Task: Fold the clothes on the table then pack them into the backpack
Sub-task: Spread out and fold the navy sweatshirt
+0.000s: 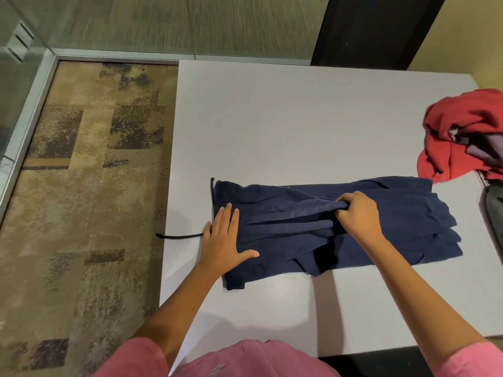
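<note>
A navy blue garment [408, 227] lies partly folded across the white table [299, 126], with a black drawstring [179, 235] trailing off its left end. My left hand [223, 240] presses flat on the garment's left end, fingers straight. At the garment's middle, my right hand [359, 213] grips a bunched fold of the navy cloth. A crumpled red garment [460, 137] with a purple piece [487, 148] inside sits at the table's right edge. A dark grey object [494, 205], cut off by the frame, lies just below it; I cannot tell if it is the backpack.
The table's left edge [168, 186] drops to patterned brown carpet [81, 186]. A glass wall with a metal frame [35, 104] runs along the left and back. A dark pillar [367, 28] stands behind the table.
</note>
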